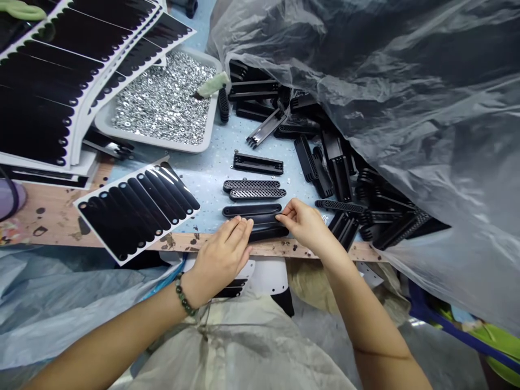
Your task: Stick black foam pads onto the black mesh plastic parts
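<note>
Left hand (221,260): fingers extended, tips on left end of black bar (266,226); grip open. Right hand (304,225): fingertips on right end of same bar; closure cannot be determined. Bar lies on blue mat (211,162), just inside wooden bench edge (260,248). Perforated bars (257,194) beyond. Strip sheet (138,211) at left. Washer tray (154,142) upper left. Loose black parts (341,179) at right, partly under plastic film (406,81).
</note>
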A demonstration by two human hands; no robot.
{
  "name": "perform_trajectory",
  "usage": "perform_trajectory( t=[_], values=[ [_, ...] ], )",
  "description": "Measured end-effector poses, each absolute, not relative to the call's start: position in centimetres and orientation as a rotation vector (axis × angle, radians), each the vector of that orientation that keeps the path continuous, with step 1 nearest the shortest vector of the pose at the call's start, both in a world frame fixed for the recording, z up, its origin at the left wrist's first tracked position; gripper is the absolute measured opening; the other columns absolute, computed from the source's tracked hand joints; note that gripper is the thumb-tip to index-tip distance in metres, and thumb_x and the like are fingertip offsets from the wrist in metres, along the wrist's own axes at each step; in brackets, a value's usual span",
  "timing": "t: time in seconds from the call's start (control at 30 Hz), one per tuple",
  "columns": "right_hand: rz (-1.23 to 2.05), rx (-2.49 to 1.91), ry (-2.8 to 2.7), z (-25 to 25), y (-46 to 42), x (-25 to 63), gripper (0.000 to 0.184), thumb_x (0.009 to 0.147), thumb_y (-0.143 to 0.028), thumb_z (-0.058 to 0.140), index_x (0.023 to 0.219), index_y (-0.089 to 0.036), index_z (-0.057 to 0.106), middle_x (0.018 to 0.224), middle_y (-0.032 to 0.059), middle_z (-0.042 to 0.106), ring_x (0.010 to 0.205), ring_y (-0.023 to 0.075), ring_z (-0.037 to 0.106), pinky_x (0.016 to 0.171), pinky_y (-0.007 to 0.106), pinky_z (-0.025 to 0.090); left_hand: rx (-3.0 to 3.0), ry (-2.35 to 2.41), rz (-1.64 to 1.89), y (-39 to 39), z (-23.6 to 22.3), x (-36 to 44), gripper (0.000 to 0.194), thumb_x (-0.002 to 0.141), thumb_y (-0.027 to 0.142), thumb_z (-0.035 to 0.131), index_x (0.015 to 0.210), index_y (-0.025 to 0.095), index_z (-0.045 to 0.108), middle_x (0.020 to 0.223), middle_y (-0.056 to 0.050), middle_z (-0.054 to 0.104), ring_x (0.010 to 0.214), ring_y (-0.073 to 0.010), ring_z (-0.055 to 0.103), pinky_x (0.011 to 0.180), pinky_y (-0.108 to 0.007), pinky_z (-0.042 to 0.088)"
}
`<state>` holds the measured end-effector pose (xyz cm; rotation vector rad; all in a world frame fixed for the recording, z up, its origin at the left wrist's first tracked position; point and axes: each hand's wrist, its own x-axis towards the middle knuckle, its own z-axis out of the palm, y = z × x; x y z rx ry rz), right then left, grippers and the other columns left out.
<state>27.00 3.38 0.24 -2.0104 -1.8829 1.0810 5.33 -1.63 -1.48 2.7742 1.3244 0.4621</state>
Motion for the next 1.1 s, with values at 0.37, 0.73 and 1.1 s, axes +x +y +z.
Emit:
perform_trajectory(
  t=[0.37,0.73,1.1],
  values=[
    [0.259,-1.659,-2.019,0.6,-1.3,26.5,0.024,0.084,-0.030,0.062,0.102,-0.019,0.051,0.089,0.0073,0.056,0.077,0.0189,0.053,0.070,0.034,0.045,2.111,1.530,0.582,-7.3,0.3,-2.4,0.024,0.089,0.022,0.050,0.112,0.015,0.053,0.104,-0.009,0.060,0.101,-0.0195,0.056,0.092,-0.034,0.045],
    [0.848,-1.078,-2.170,-7.4,-12.7,17.5,0.029,0.090,-0.016,0.055,0.119,-0.016,0.055,0.103,0.0102,0.066,0.093,0.0189,0.060,0.081,0.034,0.052,1.493,1.384,0.289,-13.6,-5.7,-3.1,0.032,0.092,0.033,0.045,0.066,0.015,0.048,0.071,0.000,0.047,0.068,-0.0110,0.046,0.063,-0.022,0.037],
    [0.785,-1.027,-2.073,-6.9,-12.0,18.1,0.027,0.092,-0.010,0.047,0.117,-0.014,0.057,0.095,0.0089,0.070,0.084,0.0166,0.066,0.076,0.030,0.056,1.422,1.242,0.509,-12.0,-4.6,-1.4,0.024,0.091,0.031,0.050,0.081,0.014,0.061,0.078,-0.003,0.056,0.075,-0.0110,0.052,0.069,-0.022,0.041]
  ],
)
